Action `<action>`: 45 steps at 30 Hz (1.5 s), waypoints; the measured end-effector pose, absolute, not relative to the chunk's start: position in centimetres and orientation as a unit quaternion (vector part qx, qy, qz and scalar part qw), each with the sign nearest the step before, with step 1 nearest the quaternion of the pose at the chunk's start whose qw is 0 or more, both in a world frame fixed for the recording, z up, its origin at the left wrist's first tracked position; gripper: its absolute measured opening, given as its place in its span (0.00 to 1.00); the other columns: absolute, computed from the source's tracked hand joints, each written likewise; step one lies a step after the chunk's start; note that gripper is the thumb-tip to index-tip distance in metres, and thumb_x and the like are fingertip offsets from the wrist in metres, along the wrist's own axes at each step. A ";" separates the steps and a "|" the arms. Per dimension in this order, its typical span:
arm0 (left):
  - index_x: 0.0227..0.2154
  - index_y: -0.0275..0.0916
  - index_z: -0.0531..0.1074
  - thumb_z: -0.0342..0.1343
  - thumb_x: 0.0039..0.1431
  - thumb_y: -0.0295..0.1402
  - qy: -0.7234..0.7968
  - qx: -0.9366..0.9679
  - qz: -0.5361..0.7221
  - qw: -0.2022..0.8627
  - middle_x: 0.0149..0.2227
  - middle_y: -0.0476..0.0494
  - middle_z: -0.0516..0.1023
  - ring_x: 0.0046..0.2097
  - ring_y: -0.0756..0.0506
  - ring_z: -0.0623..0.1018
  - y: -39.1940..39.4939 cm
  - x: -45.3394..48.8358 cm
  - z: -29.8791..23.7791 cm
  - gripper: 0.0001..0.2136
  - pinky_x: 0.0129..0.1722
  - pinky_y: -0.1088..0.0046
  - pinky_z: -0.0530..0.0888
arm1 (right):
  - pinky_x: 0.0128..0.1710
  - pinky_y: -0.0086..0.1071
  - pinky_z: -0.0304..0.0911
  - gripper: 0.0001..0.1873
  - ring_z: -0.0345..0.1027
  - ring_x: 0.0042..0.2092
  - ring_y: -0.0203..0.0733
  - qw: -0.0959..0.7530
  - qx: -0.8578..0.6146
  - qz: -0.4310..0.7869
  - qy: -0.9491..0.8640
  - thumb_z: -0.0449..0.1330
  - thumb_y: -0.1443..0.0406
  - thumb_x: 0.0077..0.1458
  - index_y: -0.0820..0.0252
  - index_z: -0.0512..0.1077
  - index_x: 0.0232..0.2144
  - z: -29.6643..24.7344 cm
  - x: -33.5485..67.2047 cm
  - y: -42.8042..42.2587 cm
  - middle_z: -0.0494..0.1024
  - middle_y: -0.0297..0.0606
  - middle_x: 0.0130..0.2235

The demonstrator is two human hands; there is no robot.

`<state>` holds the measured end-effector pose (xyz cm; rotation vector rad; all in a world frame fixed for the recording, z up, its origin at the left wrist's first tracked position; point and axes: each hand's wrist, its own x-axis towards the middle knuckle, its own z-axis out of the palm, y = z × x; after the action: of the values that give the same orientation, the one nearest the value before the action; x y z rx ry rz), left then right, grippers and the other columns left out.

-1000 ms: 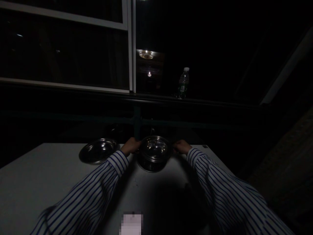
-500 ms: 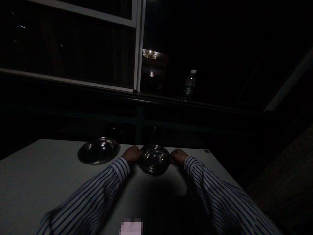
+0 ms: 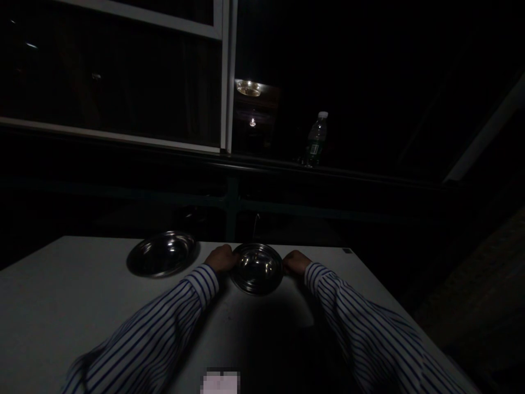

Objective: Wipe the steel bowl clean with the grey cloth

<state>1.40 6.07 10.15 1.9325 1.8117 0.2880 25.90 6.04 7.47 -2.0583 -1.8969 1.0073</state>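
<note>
A round, shiny metal bowl [image 3: 257, 269] is at the far side of the white table [image 3: 90, 312], between my two hands. My left hand [image 3: 222, 258] is closed on the bowl's left rim, its thumb over the edge. On the opposite side my right hand [image 3: 297, 262] pinches the right rim; its fingertips are partly hidden in the dark. Whether the bowl rests on the table or is slightly raised, I cannot tell. To the left of my left hand lies a wider, shallow metal dish [image 3: 162, 254], touched by neither hand.
Beyond the table, a clear plastic bottle [image 3: 316, 140] with a white cap stands on a dark ledge. A white window frame [image 3: 227, 82] rises behind. A small dark patch [image 3: 346, 250] marks the table's far right corner. The surroundings are very dark.
The view has shifted slightly. Both hands keep their hold on the bowl, which sits almost where it was; the right hand appears a little further left.
</note>
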 end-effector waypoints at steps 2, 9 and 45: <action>0.27 0.33 0.74 0.49 0.50 0.44 0.665 0.706 0.101 0.223 0.33 0.29 0.79 0.39 0.39 0.77 6.2 1.5 10.0 0.17 0.31 0.73 0.68 | 0.28 0.27 0.63 0.16 0.65 0.26 0.30 0.078 -0.691 0.334 -0.636 0.53 0.58 0.58 0.66 0.69 0.27 7.4 25.9 6.1 0.71 0.31 0.26; 0.28 0.34 0.74 0.52 0.48 0.42 0.664 0.716 0.091 0.196 0.38 0.28 0.78 0.43 0.38 0.76 6.2 1.9 9.6 0.15 0.35 0.72 0.68 | 0.29 0.29 0.64 0.14 0.66 0.28 0.31 0.062 -0.695 0.324 -0.639 0.53 0.59 0.58 0.66 0.69 0.29 7.3 25.8 6.4 0.72 0.32 0.28; 0.15 0.34 0.70 0.50 0.45 0.31 0.568 0.501 0.344 0.555 0.15 0.49 0.69 0.19 0.53 0.67 4.8 0.3 6.5 0.09 0.21 0.77 0.64 | 0.25 0.25 0.65 0.10 0.65 0.26 0.28 0.205 -0.670 0.483 -0.525 0.53 0.64 0.58 0.67 0.68 0.29 7.7 25.8 4.9 0.70 0.31 0.26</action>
<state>0.31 4.83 6.51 1.1832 1.3405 0.8119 25.78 4.88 7.74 -1.8691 -1.4635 1.3472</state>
